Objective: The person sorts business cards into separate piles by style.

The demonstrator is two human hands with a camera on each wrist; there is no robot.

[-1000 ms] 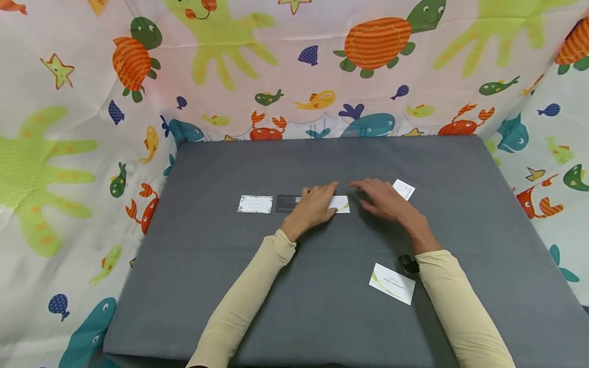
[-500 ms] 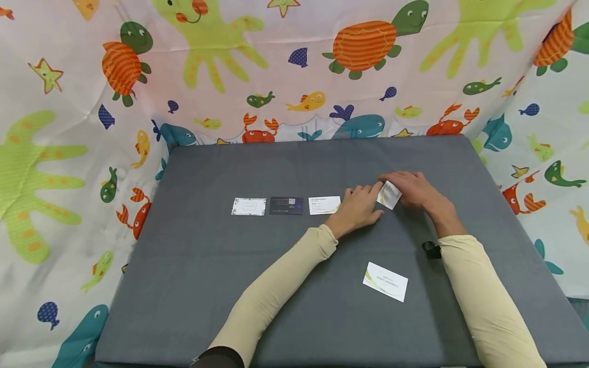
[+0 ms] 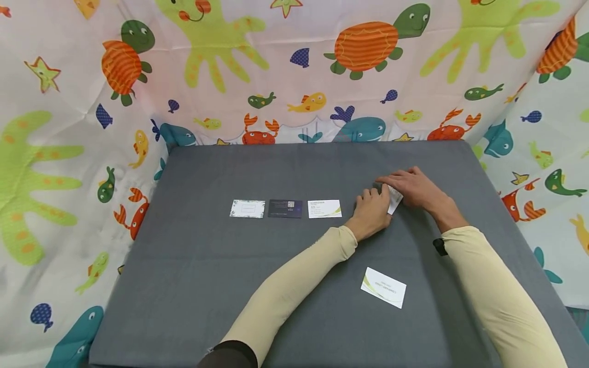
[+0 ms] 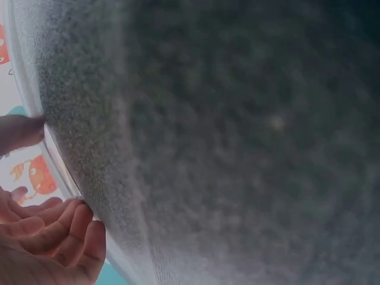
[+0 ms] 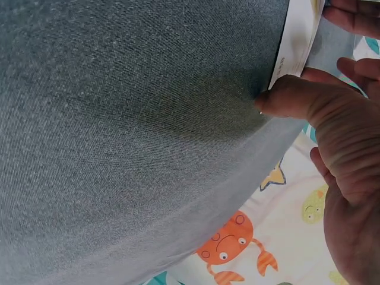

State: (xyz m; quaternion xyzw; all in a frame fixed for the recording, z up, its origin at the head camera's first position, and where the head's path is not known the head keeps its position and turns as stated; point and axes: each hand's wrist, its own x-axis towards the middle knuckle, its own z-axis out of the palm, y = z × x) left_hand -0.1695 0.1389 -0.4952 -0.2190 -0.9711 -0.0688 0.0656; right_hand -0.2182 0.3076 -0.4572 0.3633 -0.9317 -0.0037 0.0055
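Biggest thing in shot is the printed sea-creature cloth (image 3: 294, 61), thin and creased, hung behind and to both sides, with turtles, crabs and fish on white. Below it sits the tabletop (image 3: 207, 286), a rectangle with rounded corners under a grey woven cover; the wrist views show its fine, felt-like weave up close. Two cream sleeves reach in from the near edge, the left one (image 3: 294, 286) crossing toward the right.

Now the hands: left hand (image 3: 372, 212) and right hand (image 3: 416, 188) meet right of centre, and between them is a small white card (image 3: 394, 199), mostly covered, only a narrow strip showing. In the right wrist view the card (image 5: 297, 35) is tilted up off the cover, the thumb tip (image 5: 285, 98) at its lower corner and fingers curled on its far side, so the right hand pinches it. The left hand's fingertips are at the card's other edge; whether they grip it cannot be told, and the left wrist view shows only loosely curled fingers (image 4: 53, 237) at the frame edge.

Left of the hands, a neat row: white card with green swoosh (image 3: 324, 208), dark card (image 3: 285, 208), pale bordered card (image 3: 247, 208). Nearer, a lone white card (image 3: 383, 287) lies askew. Print on all is too small to read.
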